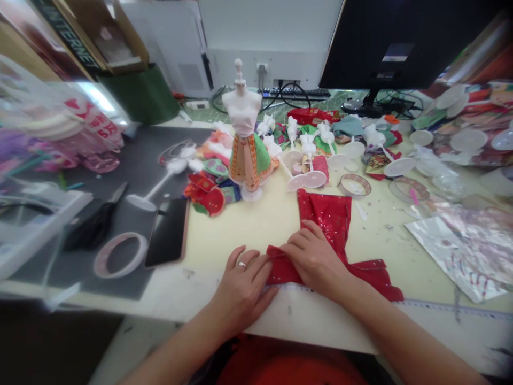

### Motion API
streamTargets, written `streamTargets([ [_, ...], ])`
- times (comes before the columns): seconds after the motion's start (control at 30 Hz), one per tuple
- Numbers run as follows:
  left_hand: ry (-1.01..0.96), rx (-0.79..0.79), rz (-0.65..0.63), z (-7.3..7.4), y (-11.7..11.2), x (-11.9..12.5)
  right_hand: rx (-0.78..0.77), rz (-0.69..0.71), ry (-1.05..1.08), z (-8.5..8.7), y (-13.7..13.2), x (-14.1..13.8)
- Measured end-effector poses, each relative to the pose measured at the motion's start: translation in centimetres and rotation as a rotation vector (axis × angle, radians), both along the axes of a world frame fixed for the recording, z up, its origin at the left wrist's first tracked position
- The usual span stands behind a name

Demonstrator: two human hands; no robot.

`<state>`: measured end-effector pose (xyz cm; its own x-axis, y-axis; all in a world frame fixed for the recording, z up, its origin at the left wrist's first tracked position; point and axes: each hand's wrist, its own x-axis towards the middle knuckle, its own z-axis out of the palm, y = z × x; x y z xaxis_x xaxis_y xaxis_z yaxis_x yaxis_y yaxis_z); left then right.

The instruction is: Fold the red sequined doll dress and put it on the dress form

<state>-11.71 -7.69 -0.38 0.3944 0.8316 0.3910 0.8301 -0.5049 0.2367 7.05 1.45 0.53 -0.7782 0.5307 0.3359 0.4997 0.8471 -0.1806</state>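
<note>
A piece of red cloth with small spangles point(332, 219) lies on the pale table near its front edge point(304, 315). My right hand point(315, 256) lies flat on the cloth's lower left part, fingers stretched out and pointing left. My left hand point(244, 278), with a ring on one finger, rests beside it with its fingers spread, the fingertips touching the cloth's left edge. Neither hand holds anything. Behind the cloth stands a small white dress form point(242, 112) wearing a green and orange skirt.
Several white mini stands point(308, 160) and bright fabric scraps point(208, 192) crowd the table's middle. A tape roll point(355, 185) sits behind the cloth. At left, on a dark mat: a phone point(168, 232), scissors point(96, 222), a tape ring point(120, 254). Shiny plastic bag point(460, 246) at right, monitor point(404, 43) behind.
</note>
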Motion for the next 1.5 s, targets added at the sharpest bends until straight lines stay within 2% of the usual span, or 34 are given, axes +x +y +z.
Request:
streamTargets([
  [0.3, -0.013, -0.009, -0.016, 0.2, 0.1, 0.0, -0.04, -0.015, -0.04, 1.1, -0.2, 1.1],
  [0.67, 0.009, -0.015, -0.011, 0.2, 0.0, 0.0, 0.006, 0.012, -0.061, 0.1, -0.5, 1.9],
  [1.5, 0.019, -0.017, -0.003, 0.1, 0.2, 0.0, 0.021, 0.04, -0.05, 0.3, -0.5, 2.3],
])
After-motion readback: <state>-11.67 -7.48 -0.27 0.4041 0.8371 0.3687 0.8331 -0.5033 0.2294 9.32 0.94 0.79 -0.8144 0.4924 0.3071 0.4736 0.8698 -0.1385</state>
